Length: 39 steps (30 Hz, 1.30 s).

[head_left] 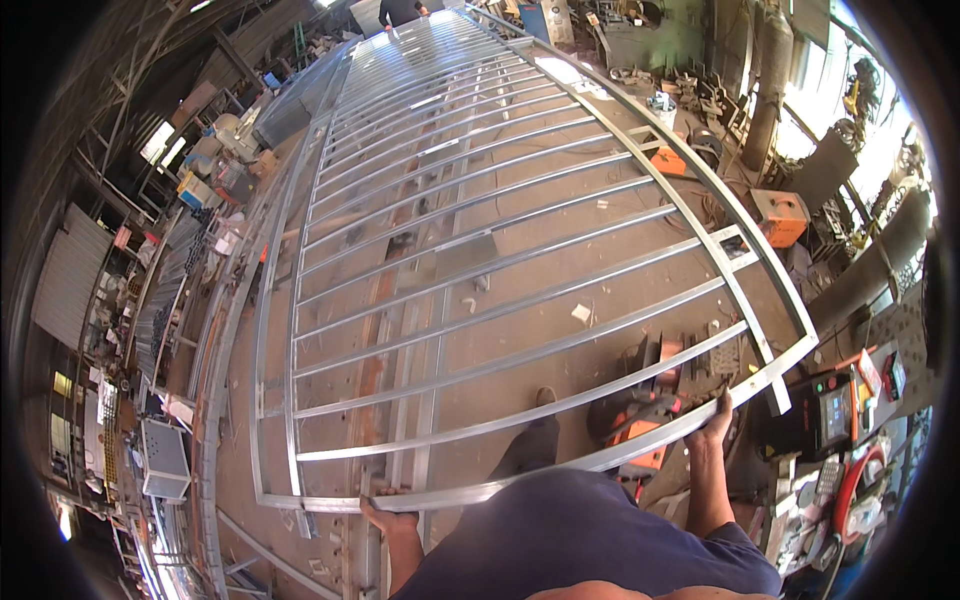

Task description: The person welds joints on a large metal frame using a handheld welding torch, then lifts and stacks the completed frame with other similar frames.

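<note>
A long grey steel frame (470, 250) with many parallel cross bars stretches away from me, held off the floor. My left hand (383, 517) grips its near end rail at the lower left. My right hand (716, 415) grips the same rail further right, near the frame's corner. Another person (400, 12) stands at the far end of the frame, partly cut off by the picture's top edge.
An orange power tool (640, 420) lies on the floor under the near rail. Orange machines (782, 215) stand at the right, with a welder with a screen (832, 412) close by. Metal stock and racks (165, 330) line the left side.
</note>
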Tool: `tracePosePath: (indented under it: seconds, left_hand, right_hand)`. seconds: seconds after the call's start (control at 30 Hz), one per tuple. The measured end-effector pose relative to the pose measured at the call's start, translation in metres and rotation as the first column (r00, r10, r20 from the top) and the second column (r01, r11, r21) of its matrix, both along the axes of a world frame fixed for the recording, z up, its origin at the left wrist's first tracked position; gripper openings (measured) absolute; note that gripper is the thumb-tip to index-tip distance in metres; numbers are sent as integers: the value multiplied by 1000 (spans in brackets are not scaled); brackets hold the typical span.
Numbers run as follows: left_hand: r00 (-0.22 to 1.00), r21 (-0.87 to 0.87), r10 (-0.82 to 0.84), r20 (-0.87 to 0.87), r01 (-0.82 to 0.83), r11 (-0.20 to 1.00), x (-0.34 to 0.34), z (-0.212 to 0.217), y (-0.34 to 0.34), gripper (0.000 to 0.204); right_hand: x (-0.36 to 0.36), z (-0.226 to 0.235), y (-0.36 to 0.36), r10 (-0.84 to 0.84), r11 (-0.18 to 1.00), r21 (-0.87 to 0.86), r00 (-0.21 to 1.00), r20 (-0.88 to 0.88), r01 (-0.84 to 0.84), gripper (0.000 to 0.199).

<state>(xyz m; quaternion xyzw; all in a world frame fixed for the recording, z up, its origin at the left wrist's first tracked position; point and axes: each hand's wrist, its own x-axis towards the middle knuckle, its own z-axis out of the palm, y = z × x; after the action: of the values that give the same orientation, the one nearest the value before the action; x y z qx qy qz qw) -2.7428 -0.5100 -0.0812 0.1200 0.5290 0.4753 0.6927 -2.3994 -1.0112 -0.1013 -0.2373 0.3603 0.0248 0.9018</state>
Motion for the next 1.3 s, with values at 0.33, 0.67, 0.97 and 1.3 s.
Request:
tracePosePath:
  seconds: [0.33, 0.67, 0.97, 1.3]
  left_hand:
    - [999, -26, -23, 49, 24, 999, 221, -9, 49, 42]
    - [993, 2, -16, 119, 16, 1000, 447, -25, 72, 43]
    - [991, 12, -17, 131, 15, 1000, 662, -35, 40, 42]
    - [989, -5, -15, 146, 16, 1000, 910, -41, 65, 43]
  right_hand:
    - [221, -19, 45, -16, 999, -33, 999, 45, 18, 38]
    - [486, 0, 78, 1, 999, -34, 999, -36, -2, 34]
    - [721, -10, 51, 71, 997, -18, 997, 10, -71, 33]
    - [983, -19, 93, 81, 994, -70, 996, -40, -84, 36]
